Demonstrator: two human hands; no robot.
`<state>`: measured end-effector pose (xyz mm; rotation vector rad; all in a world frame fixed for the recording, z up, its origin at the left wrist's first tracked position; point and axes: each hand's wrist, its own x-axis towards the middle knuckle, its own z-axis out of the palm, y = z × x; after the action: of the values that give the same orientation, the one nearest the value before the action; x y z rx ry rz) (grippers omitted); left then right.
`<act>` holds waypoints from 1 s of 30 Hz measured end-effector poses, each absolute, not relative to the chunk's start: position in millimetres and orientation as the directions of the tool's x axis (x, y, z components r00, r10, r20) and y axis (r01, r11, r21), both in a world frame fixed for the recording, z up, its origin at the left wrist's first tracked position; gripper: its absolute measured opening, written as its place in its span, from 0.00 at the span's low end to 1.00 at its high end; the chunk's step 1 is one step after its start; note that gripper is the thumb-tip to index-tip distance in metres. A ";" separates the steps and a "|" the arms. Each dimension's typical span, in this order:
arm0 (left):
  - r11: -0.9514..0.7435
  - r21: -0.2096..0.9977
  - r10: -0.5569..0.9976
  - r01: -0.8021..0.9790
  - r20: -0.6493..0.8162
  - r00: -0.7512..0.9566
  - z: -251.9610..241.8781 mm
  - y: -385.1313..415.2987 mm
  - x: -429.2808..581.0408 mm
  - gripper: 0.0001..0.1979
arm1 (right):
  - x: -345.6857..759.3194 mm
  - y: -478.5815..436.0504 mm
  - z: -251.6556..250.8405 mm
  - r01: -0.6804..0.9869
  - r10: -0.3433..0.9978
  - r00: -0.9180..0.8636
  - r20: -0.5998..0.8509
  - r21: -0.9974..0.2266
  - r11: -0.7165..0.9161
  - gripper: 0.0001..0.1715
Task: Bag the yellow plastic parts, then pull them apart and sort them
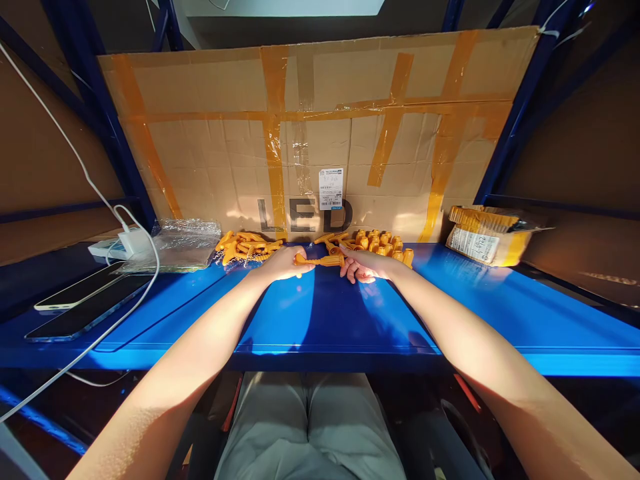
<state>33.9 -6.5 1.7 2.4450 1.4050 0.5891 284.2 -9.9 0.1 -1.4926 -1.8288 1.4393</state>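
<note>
An orange plastic piece (327, 261) is held level between my two hands, above the middle of the blue shelf. My left hand (284, 264) is closed on its left end, and my right hand (364, 264) pinches its wider right end between thumb and fingers. Behind my left hand lies a pile of orange parts (245, 247), some with thin coils showing. Several short orange cylindrical parts (385, 244) stand close together behind my right hand. More orange pieces lie between the two groups, partly hidden by my hands.
Two phones (90, 307), a white charger (133, 243) with its cable and clear plastic bags (185, 243) lie on the left. A torn package (487, 237) sits at the right. A taped cardboard sheet (225, 153) closes off the back.
</note>
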 end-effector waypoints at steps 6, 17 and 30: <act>-0.481 0.437 0.876 0.760 0.205 0.437 2.0 -6.8 33.3 0.19 | 287.0 -14.5 3.5 0.461 0.908 -0.371 -0.197 -0.887 -0.004 0.23; -0.487 0.456 0.872 0.745 0.204 0.445 1.3 -5.5 33.0 0.19 | 286.1 -16.1 2.7 0.423 0.920 -0.358 -0.158 -0.906 0.009 0.15; -0.523 0.412 0.838 0.746 0.409 0.361 -8.5 10.3 30.5 0.25 | 297.9 4.1 7.5 -0.101 0.977 -0.003 0.211 -0.973 0.210 0.17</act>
<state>30.5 10.3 -8.5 2.4598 1.4438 0.8830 297.9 4.1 7.5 -0.9741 -1.2386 1.1073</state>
